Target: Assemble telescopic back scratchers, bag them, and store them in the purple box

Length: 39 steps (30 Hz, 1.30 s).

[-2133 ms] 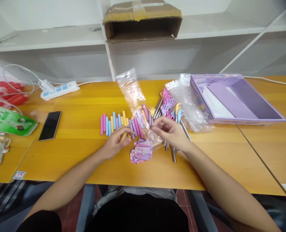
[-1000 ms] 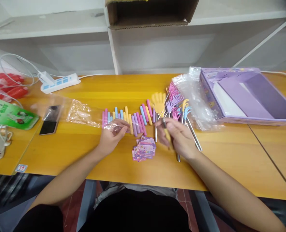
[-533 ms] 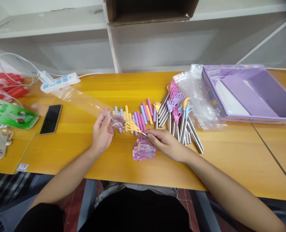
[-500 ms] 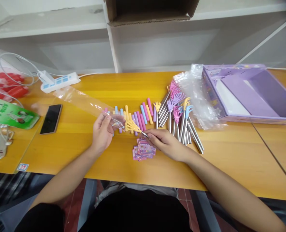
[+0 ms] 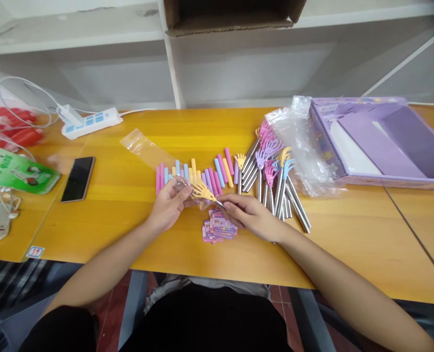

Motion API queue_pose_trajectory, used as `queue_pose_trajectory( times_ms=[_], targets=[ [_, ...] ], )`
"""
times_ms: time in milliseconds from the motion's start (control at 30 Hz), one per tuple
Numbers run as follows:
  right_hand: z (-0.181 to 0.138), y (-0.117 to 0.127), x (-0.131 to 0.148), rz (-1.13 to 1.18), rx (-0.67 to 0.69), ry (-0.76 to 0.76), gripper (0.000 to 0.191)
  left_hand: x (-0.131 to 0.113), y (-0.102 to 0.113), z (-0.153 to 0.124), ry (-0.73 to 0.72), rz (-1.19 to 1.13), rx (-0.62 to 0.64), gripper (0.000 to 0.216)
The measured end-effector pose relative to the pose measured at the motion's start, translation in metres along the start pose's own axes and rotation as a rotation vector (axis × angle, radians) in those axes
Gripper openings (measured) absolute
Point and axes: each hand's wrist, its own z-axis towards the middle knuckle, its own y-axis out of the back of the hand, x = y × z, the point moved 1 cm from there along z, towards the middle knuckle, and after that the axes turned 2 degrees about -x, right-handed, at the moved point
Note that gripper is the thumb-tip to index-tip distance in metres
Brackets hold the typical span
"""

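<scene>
One long clear plastic bag (image 5: 148, 149) is pinched in the person's left hand (image 5: 169, 204), which has come closer to the right hand (image 5: 251, 215) in the last half second. Its far end, lately beside the white power strip (image 5: 92, 123), now sits well apart from it. The right hand grips the metal stem of a yellow hand-shaped scratcher (image 5: 203, 191), its splayed prongs at the bag's near end; from here I can't tell how far inside. Pastel cylinders (image 5: 217, 178) lie just behind, small purple printed cards (image 5: 220, 226) in front, both unmoved.
</scene>
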Motion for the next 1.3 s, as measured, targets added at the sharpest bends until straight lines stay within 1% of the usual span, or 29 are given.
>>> queue_pose_trajectory(
  times_ms=[67,200,433,500,567,700,767,900,1000,1133,1233,1300],
  targets=[
    [0.000,-0.002,-0.003,0.070,-0.003,-0.027,0.038,0.001,0.000,0.000,0.024,0.011,0.019,0.040],
    [0.000,-0.006,-0.006,0.204,0.001,-0.033,0.049,0.002,0.003,0.000,0.057,0.035,0.023,0.046],
    [-0.001,-0.015,-0.010,0.297,0.034,-0.049,0.052,0.012,-0.003,-0.006,0.136,0.060,0.074,0.045],
    [-0.001,-0.015,-0.011,0.306,0.040,-0.049,0.052,0.011,-0.005,-0.006,0.135,0.071,0.076,0.045],
    [-0.001,-0.013,-0.011,0.308,0.049,-0.057,0.053,0.006,-0.003,-0.004,0.085,0.063,0.033,0.044],
    [-0.003,-0.001,-0.007,0.313,0.073,-0.058,0.052,-0.015,0.007,0.007,-0.081,0.002,-0.140,0.039],
    [-0.004,0.004,-0.003,0.314,0.078,-0.029,0.047,-0.024,0.013,0.012,-0.138,-0.029,-0.202,0.035],
    [-0.004,0.009,0.004,0.277,0.051,0.019,0.037,-0.031,0.018,0.015,-0.163,-0.047,-0.229,0.027],
    [-0.002,0.007,0.003,0.262,0.043,0.016,0.036,-0.028,0.015,0.012,-0.132,-0.028,-0.196,0.028],
    [0.002,0.002,-0.004,0.247,0.018,-0.014,0.032,-0.017,0.005,0.003,-0.002,0.007,-0.060,0.037],
    [0.003,-0.001,-0.007,0.071,-0.060,-0.010,0.039,-0.001,0.000,-0.004,0.129,0.051,0.074,0.039],
    [0.003,-0.003,-0.005,-0.083,-0.101,0.026,0.043,0.011,-0.001,-0.008,0.177,0.091,0.144,0.039]
  ],
)
